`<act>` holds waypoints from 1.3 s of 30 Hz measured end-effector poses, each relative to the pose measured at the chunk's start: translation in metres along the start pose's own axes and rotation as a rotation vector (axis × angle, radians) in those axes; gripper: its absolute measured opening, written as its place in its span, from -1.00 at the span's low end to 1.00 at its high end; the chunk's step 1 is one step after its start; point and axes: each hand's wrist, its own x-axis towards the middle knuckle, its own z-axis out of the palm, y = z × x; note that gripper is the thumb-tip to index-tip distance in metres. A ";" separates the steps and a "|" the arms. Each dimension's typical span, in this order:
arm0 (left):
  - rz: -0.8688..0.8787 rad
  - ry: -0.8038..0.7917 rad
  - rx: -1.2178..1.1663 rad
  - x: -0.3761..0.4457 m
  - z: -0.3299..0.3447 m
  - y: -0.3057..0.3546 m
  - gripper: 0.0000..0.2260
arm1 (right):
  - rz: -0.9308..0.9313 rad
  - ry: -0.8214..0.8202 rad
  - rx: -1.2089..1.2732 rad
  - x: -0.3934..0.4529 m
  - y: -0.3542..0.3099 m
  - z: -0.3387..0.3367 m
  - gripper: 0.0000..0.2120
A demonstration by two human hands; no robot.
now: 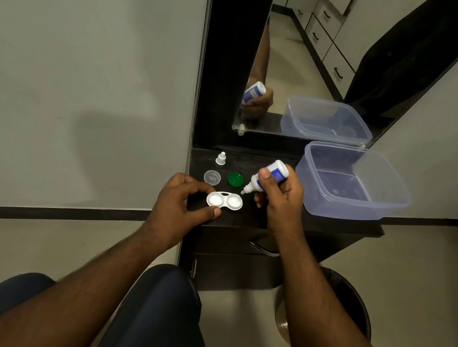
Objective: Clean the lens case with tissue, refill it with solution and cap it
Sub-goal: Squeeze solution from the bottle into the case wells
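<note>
A white two-well lens case (225, 201) lies uncapped on the dark counter (274, 222). My left hand (183, 205) steadies it, thumb and fingers pinching its left end. My right hand (278, 196) grips a white and blue solution bottle (272, 174), tilted nozzle-down, its tip just above the right edge of the case's right well. Behind the case lie a clear grey cap (212, 177) and a green cap (235, 179). The bottle's small white cap (220, 158) stands further back.
A clear plastic container (352, 182) sits on the counter's right side. A mirror (313, 66) stands behind, reflecting the bottle and container. A dark waste bin (350, 306) stands on the floor at right. My knees are below the counter edge.
</note>
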 end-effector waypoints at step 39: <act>-0.010 -0.021 -0.017 0.000 -0.001 -0.001 -0.72 | -0.005 -0.053 -0.090 0.001 0.003 0.001 -0.93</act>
